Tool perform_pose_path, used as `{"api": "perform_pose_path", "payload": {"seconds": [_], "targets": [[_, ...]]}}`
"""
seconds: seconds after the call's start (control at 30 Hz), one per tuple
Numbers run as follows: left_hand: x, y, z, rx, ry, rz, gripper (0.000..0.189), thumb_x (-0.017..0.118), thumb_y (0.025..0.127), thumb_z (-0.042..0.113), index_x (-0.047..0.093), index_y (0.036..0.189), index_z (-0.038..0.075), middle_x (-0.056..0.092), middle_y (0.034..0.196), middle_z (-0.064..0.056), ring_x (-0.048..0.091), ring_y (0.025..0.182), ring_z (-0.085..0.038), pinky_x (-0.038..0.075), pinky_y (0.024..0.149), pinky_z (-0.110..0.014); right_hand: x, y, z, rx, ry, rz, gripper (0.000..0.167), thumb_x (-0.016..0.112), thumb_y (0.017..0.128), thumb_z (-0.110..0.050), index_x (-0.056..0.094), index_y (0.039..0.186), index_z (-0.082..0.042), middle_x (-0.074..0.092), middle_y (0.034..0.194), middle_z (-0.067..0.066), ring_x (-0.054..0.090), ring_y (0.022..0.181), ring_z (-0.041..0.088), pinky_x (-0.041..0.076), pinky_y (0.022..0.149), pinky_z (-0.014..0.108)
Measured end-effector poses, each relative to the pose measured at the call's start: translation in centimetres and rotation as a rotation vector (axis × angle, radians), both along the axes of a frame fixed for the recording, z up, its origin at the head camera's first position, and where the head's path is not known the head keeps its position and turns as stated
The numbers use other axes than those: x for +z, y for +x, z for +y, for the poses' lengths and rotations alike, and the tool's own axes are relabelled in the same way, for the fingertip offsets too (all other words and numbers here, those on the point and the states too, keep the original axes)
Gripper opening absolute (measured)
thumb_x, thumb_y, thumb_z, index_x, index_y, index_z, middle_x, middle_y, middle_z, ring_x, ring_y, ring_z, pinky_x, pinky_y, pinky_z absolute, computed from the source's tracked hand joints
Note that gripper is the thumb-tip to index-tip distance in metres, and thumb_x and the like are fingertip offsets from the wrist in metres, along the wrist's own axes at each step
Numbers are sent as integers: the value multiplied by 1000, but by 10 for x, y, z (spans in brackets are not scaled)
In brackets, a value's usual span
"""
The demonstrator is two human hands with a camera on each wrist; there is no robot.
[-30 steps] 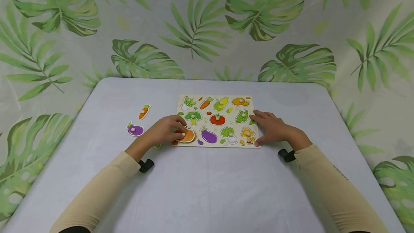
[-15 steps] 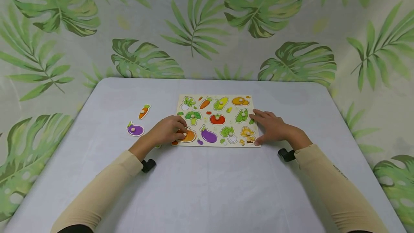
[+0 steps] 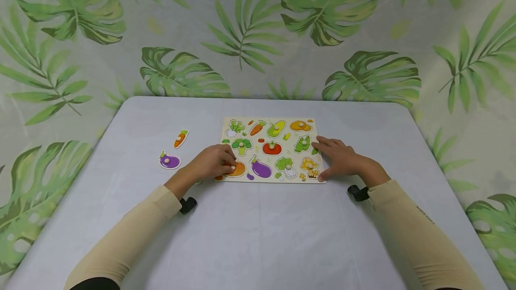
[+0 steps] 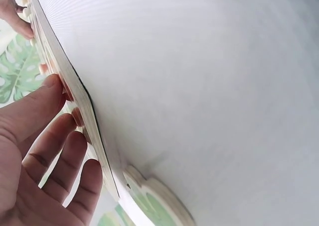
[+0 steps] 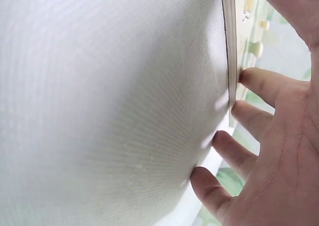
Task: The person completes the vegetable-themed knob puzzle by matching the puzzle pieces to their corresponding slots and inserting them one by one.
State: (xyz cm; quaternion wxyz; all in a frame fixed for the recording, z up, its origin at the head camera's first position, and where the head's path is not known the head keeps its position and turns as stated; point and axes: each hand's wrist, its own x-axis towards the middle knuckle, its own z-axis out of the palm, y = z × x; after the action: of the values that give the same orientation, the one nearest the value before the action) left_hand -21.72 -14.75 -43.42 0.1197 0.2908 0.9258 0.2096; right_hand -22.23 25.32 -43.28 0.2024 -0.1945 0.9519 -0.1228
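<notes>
My left hand [image 3: 213, 162] pinches the knob of an orange pumpkin puzzle piece [image 3: 239, 170] at the near left corner of a wooden vegetable puzzle board [image 3: 294, 181]. The piece lies over the pumpkin picture there, partly covered by my fingers. In the left wrist view, thumb [image 4: 42, 99] and forefinger meet at the knob, with the other fingers loosely bent beside the board. My right hand [image 3: 338, 158] rests with spread fingers at the board's right edge. In the right wrist view some of its fingertips [image 5: 244, 75] touch the board's edge, others the tabletop.
Left of the board lie a loose carrot piece [image 3: 181, 139] and a loose eggplant piece [image 3: 169, 161]. A green piece [image 4: 154, 206] lies near the left wrist, mostly hidden in the head view. Knobbed pieces such as the tomato [image 3: 272, 148] sit on the board, on a white-covered table [image 3: 258, 236].
The pumpkin piece has shifted slightly right and now lines up with its picture, where an edge showed beyond it before. My left hand moved a little right with it; my right hand stayed put.
</notes>
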Motion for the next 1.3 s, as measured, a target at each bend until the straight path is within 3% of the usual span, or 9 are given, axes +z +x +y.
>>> {"api": "perform_pose_path", "payload": {"seconds": [0.47,0.83,0.93,1.1,1.3], "targets": [[0,0,0,34,-13,-24,15,76,88,22,80,100,14,69,109,0,60,105,-20,52,97,-38,-3,0,1,-2,-1,10,107,84,72,-51,29,157,-15,14,167,15,17,148,47,24,107,80],[1,2,-10,-65,42,8,26,74,88,18,76,112,7,69,123,-8,60,116,-27,49,104,-45,-2,0,1,-5,-2,10,107,84,72,-50,29,157,-14,14,167,16,17,148,48,24,107,79],[0,2,-16,-66,56,19,26,71,90,16,75,114,6,69,124,-9,60,119,-29,48,107,-47,-4,1,1,-2,-4,12,107,84,72,-50,29,157,-14,14,167,16,17,148,48,25,107,78],[4,-1,-39,55,85,56,24,68,92,14,74,114,6,69,124,-11,60,122,-32,46,109,-51,-7,3,1,2,-3,23,107,84,73,-49,29,157,-14,14,167,16,17,148,48,26,106,79],[12,-8,-74,196,104,102,23,67,92,10,73,112,2,69,122,-14,63,116,-34,51,102,-52,-6,5,0,7,-3,43,105,84,73,-48,30,157,-14,15,167,16,18,148,48,28,106,77]]}}
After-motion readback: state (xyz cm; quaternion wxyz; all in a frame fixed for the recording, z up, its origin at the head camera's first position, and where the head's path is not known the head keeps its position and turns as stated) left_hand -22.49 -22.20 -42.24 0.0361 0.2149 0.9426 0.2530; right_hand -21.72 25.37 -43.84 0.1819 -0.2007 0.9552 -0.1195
